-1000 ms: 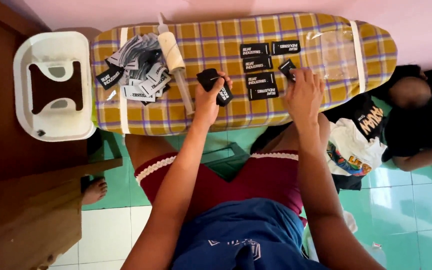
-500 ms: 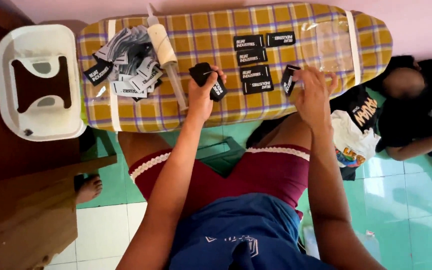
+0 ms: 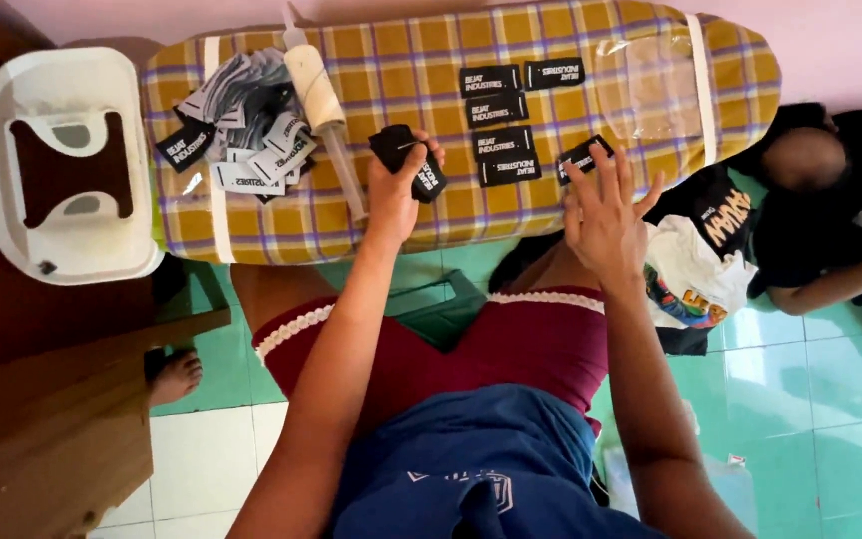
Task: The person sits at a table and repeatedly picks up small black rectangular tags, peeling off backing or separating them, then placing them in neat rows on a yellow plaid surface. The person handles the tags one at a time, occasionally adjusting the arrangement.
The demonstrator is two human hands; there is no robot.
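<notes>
Five small black rectangular fabric labels (image 3: 509, 118) already lie in rows on the yellow checked padded ironing board (image 3: 401, 215), while a loose heap of unsorted black and white labels (image 3: 241, 130) waits at its left end. The left hand (image 3: 401, 185) grips a stack of black labels (image 3: 409, 160). The right hand (image 3: 606, 215), fingers spread, presses one black label (image 3: 581, 157) just right of the rows.

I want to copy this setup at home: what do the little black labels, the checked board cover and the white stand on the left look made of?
Black labels: probably woven fabric, matte, thin and flat. Checked board cover: cloth, with woven yellow and purple plaid pulled smooth. White stand: looks like moulded plastic, glossy with rounded edges.
</notes>
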